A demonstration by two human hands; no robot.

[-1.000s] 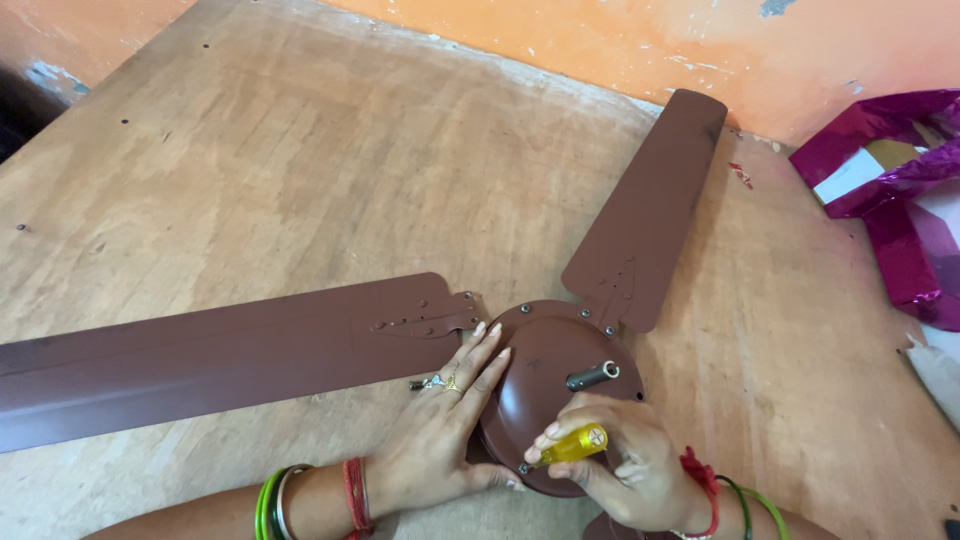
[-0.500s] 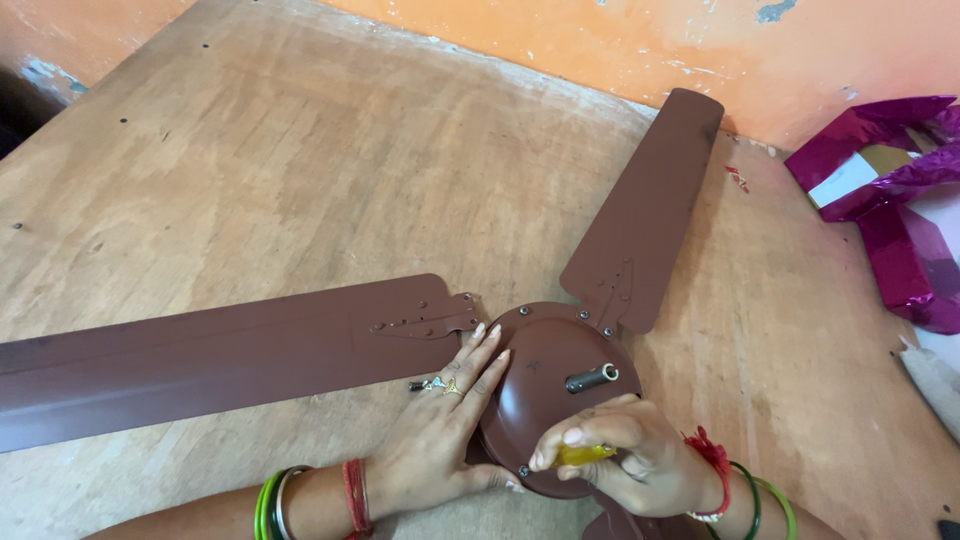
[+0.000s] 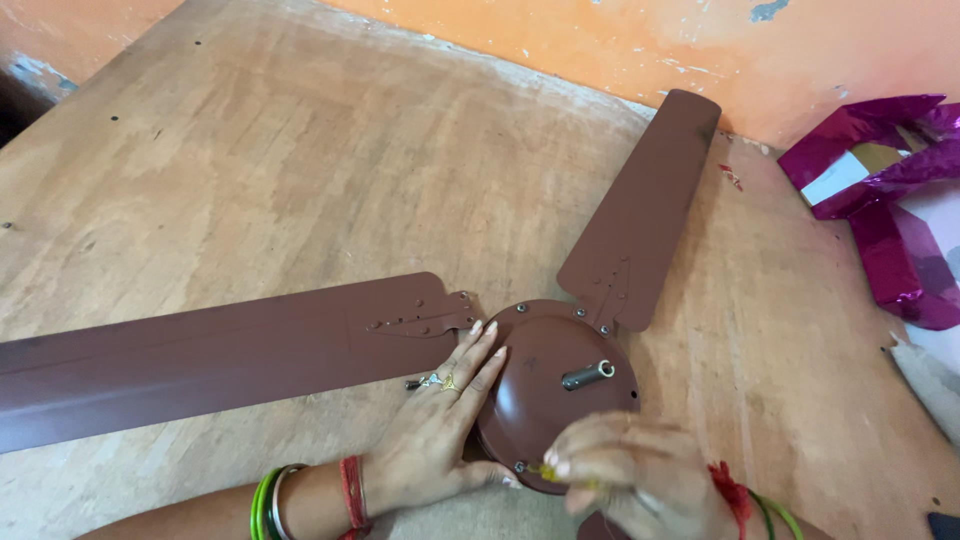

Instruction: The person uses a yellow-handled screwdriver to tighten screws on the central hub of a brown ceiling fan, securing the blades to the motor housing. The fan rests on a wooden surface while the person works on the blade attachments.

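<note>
Left hand (image 3: pixel 440 435) rests flat, grip released, against the brown fan motor housing (image 3: pixel 550 385); right hand (image 3: pixel 625 470), blurred, grips a yellow screwdriver (image 3: pixel 548 470) at the housing's near rim.

Fan (image 3: pixel 555 385) and blades (image 3: pixel 210 350) brown; screwdriver (image 3: pixel 548 470) handle yellow; counter (image 3: pixel 300 180) tan wood; wall (image 3: pixel 600 30) orange, chipped; foil wrap (image 3: pixel 890 200) magenta; bangles (image 3: pixel 268 503) green, red.

Tabletop (image 3: pixel 250 180): bare wood — worn, matt, scuffed, with small holes.
Fan blades (image 3: pixel 200 355): painted brown metal, smooth, low sheen.
Motor housing (image 3: pixel 545 375): same brown paint, slightly glossier; bright metal screws.
Shaft (image 3: pixel 588 375): bare grey metal.
Wrapping (image 3: pixel 890 215): magenta foil — shiny, crinkled.
Wall (image 3: pixel 600 40): orange paint, chipped, matt.
</note>
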